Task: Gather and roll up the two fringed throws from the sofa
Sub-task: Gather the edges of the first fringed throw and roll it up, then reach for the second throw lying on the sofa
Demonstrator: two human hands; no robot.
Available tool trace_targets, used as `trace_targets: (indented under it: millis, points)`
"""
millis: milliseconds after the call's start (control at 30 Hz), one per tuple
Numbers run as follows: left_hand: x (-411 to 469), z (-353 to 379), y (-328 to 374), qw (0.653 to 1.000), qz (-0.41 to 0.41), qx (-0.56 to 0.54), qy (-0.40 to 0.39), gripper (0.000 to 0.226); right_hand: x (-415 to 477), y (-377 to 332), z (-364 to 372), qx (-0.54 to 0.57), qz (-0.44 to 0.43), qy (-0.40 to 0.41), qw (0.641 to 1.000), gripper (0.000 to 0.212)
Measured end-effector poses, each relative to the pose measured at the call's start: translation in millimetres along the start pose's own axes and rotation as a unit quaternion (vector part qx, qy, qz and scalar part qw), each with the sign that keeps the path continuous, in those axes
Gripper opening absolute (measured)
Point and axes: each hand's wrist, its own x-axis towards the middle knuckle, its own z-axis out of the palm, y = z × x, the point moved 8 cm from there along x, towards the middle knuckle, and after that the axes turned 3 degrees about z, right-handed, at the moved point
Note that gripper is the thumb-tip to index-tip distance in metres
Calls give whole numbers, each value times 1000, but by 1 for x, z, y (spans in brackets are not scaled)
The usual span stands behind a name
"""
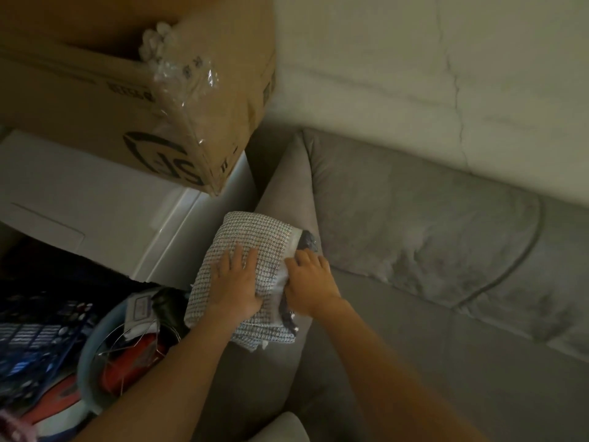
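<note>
Through the head camera we saw the throw (255, 234) bundled on the arm of the sofa (414, 237), just beside the back cushion. Our left grip (237, 282) lay released, flat on it, fingers straight. Our right grip (310, 282) grasped the throw's right edge, where dark cloth (307, 243) showed.
</note>
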Motion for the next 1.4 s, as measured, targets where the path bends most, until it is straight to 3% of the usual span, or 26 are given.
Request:
trace_targets:
  millis: [233, 367, 600, 767, 1000, 1133, 1233, 1400]
  points:
    - [-39, -65, 61, 984, 26, -89, 154, 37, -63, 28, -44, 10, 33, -3, 999, 39]
    - [-54, -85, 125, 954, 74, -271, 103, 14, -109, 65, -81, 57, 83, 40, 994, 27]
    - [-60, -73, 253, 912, 165, -376, 16, 14, -203, 162, -133, 192, 174, 130, 957, 39]
    - [-100, -71, 365, 922, 212, -323, 24, 25, -290, 255, -161, 212, 219, 196, 932, 41]
    - [-170, -46, 556, 934, 279, -221, 12, 18, -436, 408, -174, 246, 260, 239, 903, 49]
    - [-208, -30, 667, 933, 309, -183, -8, 18, -518, 502, -182, 267, 296, 266, 878, 37]
    - [-223, -21, 720, 925, 334, -178, -27, 17, -554, 538, -186, 277, 311, 277, 866, 32]
    - [-235, -16, 793, 906, 388, -166, -38, 17, -589, 584, -201, 280, 338, 281, 854, 46]
